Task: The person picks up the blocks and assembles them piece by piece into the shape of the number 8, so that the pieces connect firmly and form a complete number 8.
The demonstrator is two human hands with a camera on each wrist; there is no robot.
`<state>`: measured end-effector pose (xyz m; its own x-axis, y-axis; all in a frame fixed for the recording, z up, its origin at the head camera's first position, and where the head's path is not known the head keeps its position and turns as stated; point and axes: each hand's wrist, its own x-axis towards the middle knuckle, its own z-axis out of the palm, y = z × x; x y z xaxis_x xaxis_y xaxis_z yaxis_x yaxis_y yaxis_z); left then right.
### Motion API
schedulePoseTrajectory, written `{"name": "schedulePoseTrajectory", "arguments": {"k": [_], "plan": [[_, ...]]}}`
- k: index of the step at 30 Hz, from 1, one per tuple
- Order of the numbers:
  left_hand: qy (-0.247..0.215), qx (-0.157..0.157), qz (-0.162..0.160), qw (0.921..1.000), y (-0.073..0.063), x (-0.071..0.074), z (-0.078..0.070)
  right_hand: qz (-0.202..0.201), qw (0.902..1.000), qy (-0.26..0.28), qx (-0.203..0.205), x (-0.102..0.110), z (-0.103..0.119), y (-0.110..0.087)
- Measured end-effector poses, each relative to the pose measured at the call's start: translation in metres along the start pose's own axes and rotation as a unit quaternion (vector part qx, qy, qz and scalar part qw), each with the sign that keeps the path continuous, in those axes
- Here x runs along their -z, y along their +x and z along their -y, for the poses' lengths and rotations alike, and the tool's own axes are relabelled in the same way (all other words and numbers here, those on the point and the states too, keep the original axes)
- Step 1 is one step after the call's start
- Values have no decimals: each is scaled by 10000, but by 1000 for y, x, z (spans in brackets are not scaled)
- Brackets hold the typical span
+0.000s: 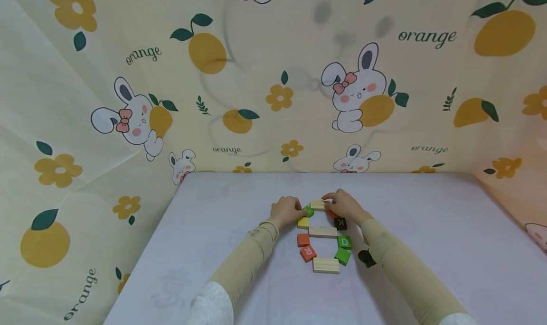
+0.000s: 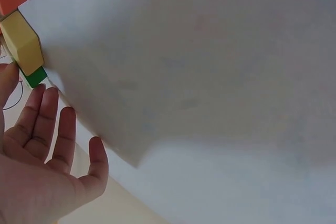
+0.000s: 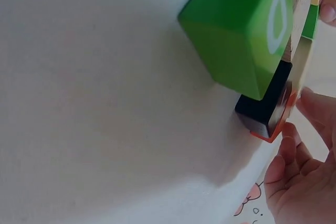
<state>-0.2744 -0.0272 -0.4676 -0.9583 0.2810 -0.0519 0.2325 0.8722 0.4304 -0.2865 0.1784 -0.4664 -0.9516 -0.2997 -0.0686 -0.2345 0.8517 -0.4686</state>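
Small blocks form a figure with two openings on the white table. My left hand [image 1: 287, 212] pinches a green block [image 1: 308, 211] at its upper left corner, thumb and fingertips at its edges. Beside it in the left wrist view sits a yellow block [image 2: 23, 43]. My right hand [image 1: 345, 205] holds the right end of the top wooden block [image 1: 316, 205] between thumb and fingers. Partly hidden under that hand is an orange block [image 1: 333, 214], touching a black block [image 1: 340, 224] marked K. In the right wrist view, the fingertips are right at the orange block's edge.
A middle wooden block [image 1: 323, 232] and a bottom one [image 1: 326, 265] cross the figure. Orange blocks [image 1: 303, 240] line its lower left, green blocks [image 1: 344, 242] its lower right. A small black piece [image 1: 367, 258] lies beside the right forearm. A printed curtain [image 1: 265, 78] hangs behind.
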Motion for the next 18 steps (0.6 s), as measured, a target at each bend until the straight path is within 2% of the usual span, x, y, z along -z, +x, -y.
{"name": "schedulePoseTrajectory", "arguments": {"k": [4,9,13,18], "plan": [[25,-59,23,10000,0,1,1,-183,9996,222,-53,3,-4,-2],[29,-227,-75,9997,-1,5,0,-511,9981,250,216,12,-5,-9],[370,-451,-455,9973,-3,14,1,-839,9951,187,480,24,-2,-20],[1060,-921,-1122,9837,-7,30,6,-1236,9900,14,681,43,-1,-36]]}}
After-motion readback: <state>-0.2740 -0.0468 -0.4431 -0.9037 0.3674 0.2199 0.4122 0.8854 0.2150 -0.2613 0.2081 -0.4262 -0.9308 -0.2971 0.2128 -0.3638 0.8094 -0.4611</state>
